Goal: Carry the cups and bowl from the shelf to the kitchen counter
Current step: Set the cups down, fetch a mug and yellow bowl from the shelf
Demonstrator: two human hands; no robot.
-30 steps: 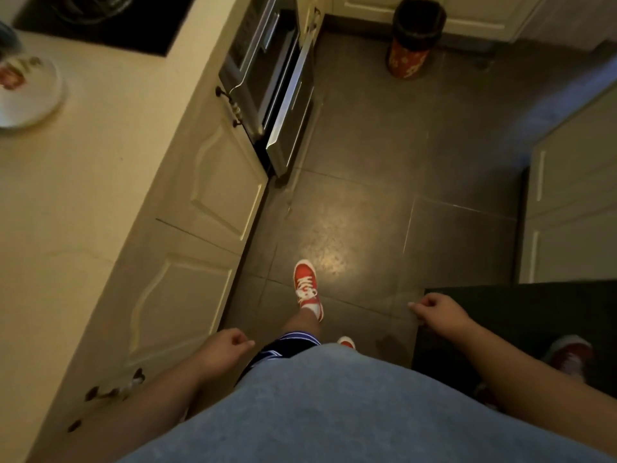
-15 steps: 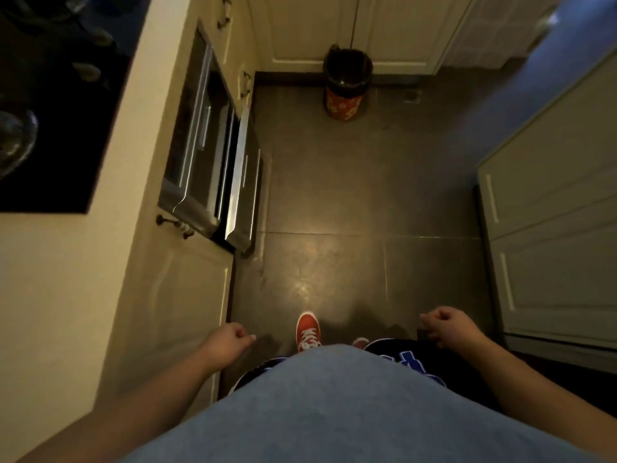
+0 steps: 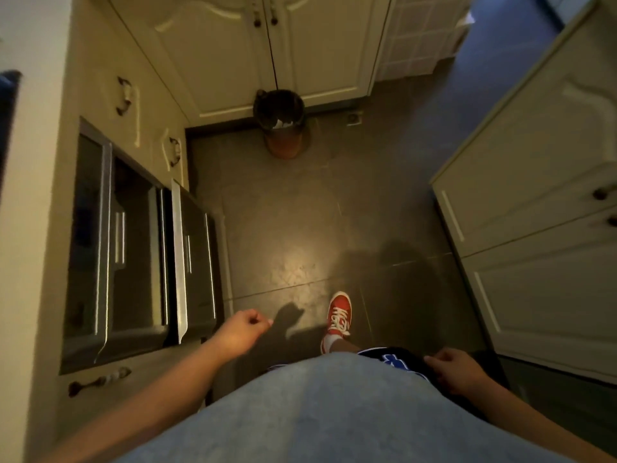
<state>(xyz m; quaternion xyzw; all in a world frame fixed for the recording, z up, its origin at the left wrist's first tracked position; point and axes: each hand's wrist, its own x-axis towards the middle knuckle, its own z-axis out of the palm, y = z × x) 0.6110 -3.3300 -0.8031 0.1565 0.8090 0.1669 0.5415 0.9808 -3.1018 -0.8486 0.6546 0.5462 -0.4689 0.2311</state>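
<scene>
No cup, bowl or shelf shows in the head view. My left hand (image 3: 241, 332) hangs over the dark floor beside the oven, its fingers curled shut around nothing. My right hand (image 3: 449, 369) rests low by my hip, fingers loosely curled, and it holds nothing either. The pale kitchen counter (image 3: 30, 202) runs along the left edge of the frame, and only a bare strip of it is visible.
A built-in oven (image 3: 127, 252) with its door ajar (image 3: 187, 262) juts into the aisle on the left. A dark waste bin (image 3: 279, 123) stands ahead against cream cabinet doors (image 3: 267, 45). More cream cabinets (image 3: 541, 208) line the right. My red shoe (image 3: 339, 315) is on the tiled floor.
I have walked forward along the aisle: the bin and far cabinets are nearer, the plate and hob on the counter have left view. Both hands stay empty and swing at my sides.
</scene>
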